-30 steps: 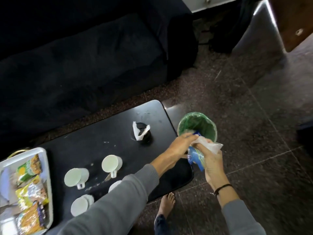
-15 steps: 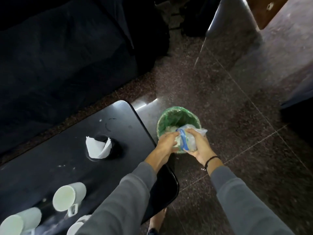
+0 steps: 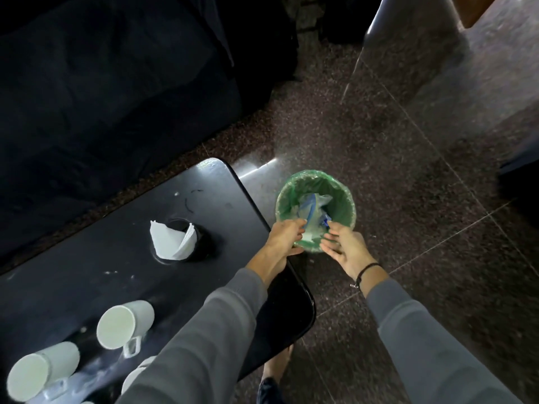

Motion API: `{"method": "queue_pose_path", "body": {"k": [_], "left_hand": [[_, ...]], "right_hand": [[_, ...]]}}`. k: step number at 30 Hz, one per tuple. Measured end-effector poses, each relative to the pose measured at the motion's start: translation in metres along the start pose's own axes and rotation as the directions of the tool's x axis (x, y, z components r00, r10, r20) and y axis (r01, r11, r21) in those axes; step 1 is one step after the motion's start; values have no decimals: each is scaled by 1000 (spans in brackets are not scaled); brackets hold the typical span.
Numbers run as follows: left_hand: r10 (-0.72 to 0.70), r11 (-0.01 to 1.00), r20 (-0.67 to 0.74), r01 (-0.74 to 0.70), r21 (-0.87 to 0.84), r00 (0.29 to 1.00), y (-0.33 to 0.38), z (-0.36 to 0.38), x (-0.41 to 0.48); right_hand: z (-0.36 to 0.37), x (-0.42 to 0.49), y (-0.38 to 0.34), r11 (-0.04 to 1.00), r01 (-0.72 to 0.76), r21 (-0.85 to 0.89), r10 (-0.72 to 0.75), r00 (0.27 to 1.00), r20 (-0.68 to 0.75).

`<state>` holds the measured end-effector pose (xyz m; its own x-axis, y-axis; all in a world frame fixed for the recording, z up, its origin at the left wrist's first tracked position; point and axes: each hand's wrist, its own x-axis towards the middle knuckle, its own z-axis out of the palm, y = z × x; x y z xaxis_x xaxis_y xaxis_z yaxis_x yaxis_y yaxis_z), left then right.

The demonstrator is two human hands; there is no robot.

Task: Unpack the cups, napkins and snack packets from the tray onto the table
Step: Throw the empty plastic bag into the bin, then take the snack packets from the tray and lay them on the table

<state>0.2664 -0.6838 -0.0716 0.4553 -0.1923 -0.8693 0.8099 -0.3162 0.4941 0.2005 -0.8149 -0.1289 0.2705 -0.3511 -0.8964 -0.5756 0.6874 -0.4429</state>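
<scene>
A: Where are the hands rn?

B: Both over the green-lined bin [image 3: 316, 211] on the floor, just off the worktop's [image 3: 116, 275] right end. Left hand [image 3: 284, 237] is at the bin's near-left rim, fingers curled loosely, tips touching the clear plastic w/ blue stripe [image 3: 312, 204] that sits inside the bin. Can't tell if it grips the plastic or just rests on it.

A: And the right hand?

B: Right hand [image 3: 342, 246] is at the near-right rim, palm turned inward, fingers spread fairly wide, holding nothing. Black band on that wrist. Both arms in grey sleeves.

A: Task stuff, where's it at?

B: Cups are on the worktop, bottom left. One white cup [image 3: 124, 322] lies on its side, mouth toward the camera, handle down by the surface. Second cup [image 3: 40, 371] lies the same way, further left near the frame edge. Third cup [image 3: 137, 377] is mostly hidden under the left sleeve, only a bit shows.

A: Napkins?

B: White napkin stack [image 3: 172, 240], folded to a cone-ish shape, stands in a round recess in the worktop, approx mid-surface, well apart from the cups.

A: Anything else?

B: Dark sofa [image 3: 102, 83] behind the worktop. Speckled stone floor [image 3: 408, 170] w/ tile lines. A bare foot [image 3: 277, 365] shows below the worktop's near edge.
</scene>
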Motion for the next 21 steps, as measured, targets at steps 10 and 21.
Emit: {"method": "queue_pose_path", "body": {"k": [10, 21], "left_hand": [[3, 999, -31, -5, -42, 1000, -14, -64, -108], [19, 984, -155, -45, -170, 988, -97, -237, -241]], "right_hand": [[33, -142, 22, 980, 91, -176, -52, 975, 216], [138, -297, 138, 842, 238, -485, -16, 909, 417]]}}
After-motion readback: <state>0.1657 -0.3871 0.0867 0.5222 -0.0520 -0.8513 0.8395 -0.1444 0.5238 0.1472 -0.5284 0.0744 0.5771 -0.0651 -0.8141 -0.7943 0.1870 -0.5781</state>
